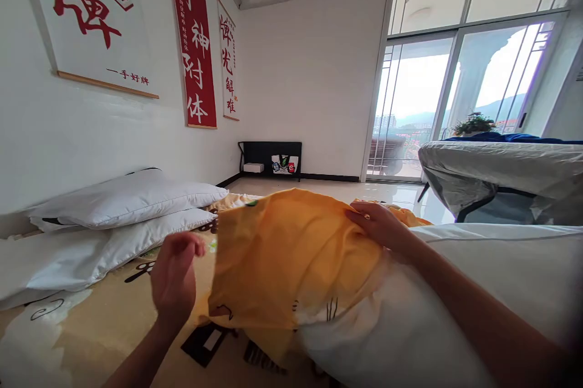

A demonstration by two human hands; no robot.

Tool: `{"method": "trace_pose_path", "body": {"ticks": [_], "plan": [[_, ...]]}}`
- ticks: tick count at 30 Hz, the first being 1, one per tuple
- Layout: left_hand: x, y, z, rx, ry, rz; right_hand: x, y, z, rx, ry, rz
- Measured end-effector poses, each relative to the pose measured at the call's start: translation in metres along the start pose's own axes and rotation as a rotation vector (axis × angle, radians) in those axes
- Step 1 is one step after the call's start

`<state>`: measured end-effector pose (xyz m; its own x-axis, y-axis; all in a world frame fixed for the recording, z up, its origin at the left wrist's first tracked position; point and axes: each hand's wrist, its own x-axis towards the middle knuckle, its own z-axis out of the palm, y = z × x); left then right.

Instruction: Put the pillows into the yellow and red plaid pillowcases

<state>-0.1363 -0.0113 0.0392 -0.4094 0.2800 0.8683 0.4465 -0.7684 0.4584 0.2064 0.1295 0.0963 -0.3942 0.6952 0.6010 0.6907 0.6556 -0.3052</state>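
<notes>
A yellow pillowcase (291, 254) with thin black line marks spreads in front of me, partly over a white pillow (392, 321). My right hand (373, 221), with a ring on one finger, pinches the pillowcase's upper right edge against the pillow. To the left of the cloth, my left hand (175, 279) hovers apart from it, fingers loosely bent and slightly blurred, with nothing visible in them. Beneath lies a beige patterned bedspread (100, 327). How far the pillow reaches inside the case is hidden by the cloth.
Two white pillows (132, 197) lie stacked against the left wall. Another large white form (510, 254) fills the right side. Beyond it stands a plastic-covered table (501, 160). A low black shelf (268, 151) sits by the far wall, near sliding glass doors (410, 90).
</notes>
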Motion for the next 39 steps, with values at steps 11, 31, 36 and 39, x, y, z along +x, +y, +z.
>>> {"method": "trace_pose_path", "body": {"ticks": [11, 31, 36, 39], "plan": [[-0.046, 0.035, 0.046, 0.558, -0.787, 0.610, -0.017, 0.015, -0.006, -0.334, -0.001, -0.133], [-0.017, -0.026, 0.058, 0.681, -0.192, 0.596, -0.030, 0.007, 0.007, -0.225, -0.093, -0.160], [-0.019, -0.011, 0.077, 0.728, -0.385, 0.255, -0.031, 0.003, 0.012, -0.275, -0.116, -0.176], [-0.019, -0.016, 0.086, 0.627, -0.423, 0.261, -0.037, -0.005, 0.013, -0.321, -0.139, -0.193]]}}
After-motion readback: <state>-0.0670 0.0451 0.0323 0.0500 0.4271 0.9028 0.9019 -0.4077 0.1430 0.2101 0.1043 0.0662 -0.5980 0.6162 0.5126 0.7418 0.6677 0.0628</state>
